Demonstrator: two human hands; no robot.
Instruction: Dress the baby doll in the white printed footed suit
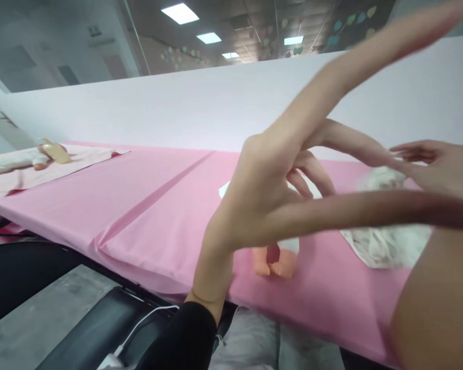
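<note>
Because the left hand (262, 190) is raised in front of it, the doll (283, 266) shows little more than its bare legs and a patch of white, lying with its feet toward the worktop's near edge. It looks light, with smooth, firm legs that may be a little slippery; the trunk would probably give a surer hold than the feet. The left hand is empty, thumb and fingers spread wide. The right hand (445, 167) is partly hidden, its visible fingers bent; whether it grips anything, or touches the left, I cannot tell. Below it, right of the doll, lies a crumpled white cloth (386, 249), soft and limp by its look. At the left end of the pink worktop (154, 190), a bottle (57, 152) of pale yellow leans beside a second doll (17, 160) on a towel (79, 160); its fill level is unclear.
</note>
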